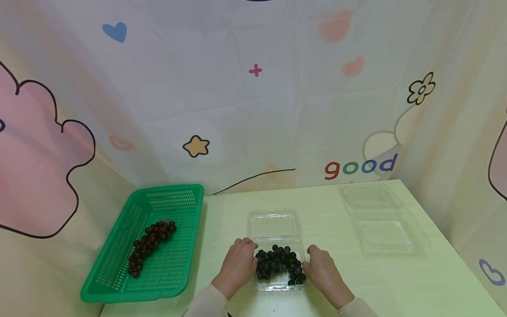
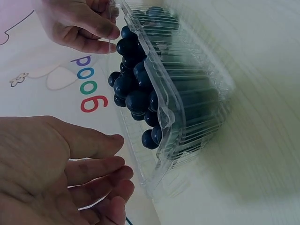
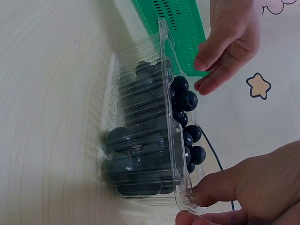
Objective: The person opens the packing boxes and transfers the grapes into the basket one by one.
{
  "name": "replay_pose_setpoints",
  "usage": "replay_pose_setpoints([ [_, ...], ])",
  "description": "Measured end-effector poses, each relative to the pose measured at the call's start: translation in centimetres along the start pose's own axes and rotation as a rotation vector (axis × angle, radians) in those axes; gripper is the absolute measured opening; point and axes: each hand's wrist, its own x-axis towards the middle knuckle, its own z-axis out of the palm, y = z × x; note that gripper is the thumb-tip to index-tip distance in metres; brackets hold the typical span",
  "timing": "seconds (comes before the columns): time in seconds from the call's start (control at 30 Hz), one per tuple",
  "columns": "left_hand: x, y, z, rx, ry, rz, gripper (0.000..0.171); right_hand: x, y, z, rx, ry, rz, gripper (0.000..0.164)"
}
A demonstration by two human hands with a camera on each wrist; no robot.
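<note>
A clear plastic clamshell box (image 1: 279, 288) stands on the table with its lid (image 1: 273, 225) folded back, away from me. Inside lies a bunch of dark grapes (image 1: 276, 259), some rising above the rim. My right hand (image 1: 322, 270) is at the box's right side; in the right wrist view its thumb (image 3: 218, 185) and fingers pinch the rim near a corner. On the opposite side, my left hand (image 1: 240, 260) hovers by the rim with loosely bent fingers. The left wrist view shows a gap between that hand (image 2: 70, 164) and the box wall (image 2: 192, 103).
A green plastic basket (image 1: 190, 259) at the left holds a bunch of reddish grapes (image 1: 148, 246). Another opened clear clamshell box (image 1: 382, 231) sits on the right of the table. Behind the table hangs a printed curtain (image 1: 257, 110).
</note>
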Motion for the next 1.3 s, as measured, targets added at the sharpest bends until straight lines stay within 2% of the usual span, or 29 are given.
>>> replay_pose_setpoints([
  [0.17, 0.3, 0.1, 0.4, 0.012, -0.004, 0.012, 0.019, 0.0, 0.0, 0.0, 0.006, -0.007, 0.015, 0.029],
  [0.47, 0.8, 0.0, 1.2, 0.021, 0.0, 0.028, 0.019, 0.0, -0.1, -0.1, 0.005, -0.025, 0.025, 0.028],
  [0.67, 1.3, 0.2, 1.6, 0.138, -0.057, 0.027, 0.018, 0.0, -0.2, -0.1, -0.001, -0.033, 0.036, 0.028],
  [0.83, 1.6, 0.5, 2.2, 0.217, -0.133, 0.019, 0.034, 0.0, -0.2, -0.2, 0.001, -0.034, 0.034, 0.028],
  [0.93, 1.6, 0.6, 2.5, 0.234, -0.165, 0.018, 0.037, 0.0, -0.2, -0.1, 0.003, -0.034, 0.034, 0.029],
  [1.13, 1.6, 1.0, 2.7, 0.307, -0.209, 0.03, 0.025, 0.1, -0.1, 0.0, 0.005, -0.038, 0.037, 0.028],
  [1.3, 1.6, 1.3, 2.9, 0.36, -0.211, 0.037, 0.017, 0.1, -0.1, -0.1, 0.007, -0.034, 0.038, 0.028],
])
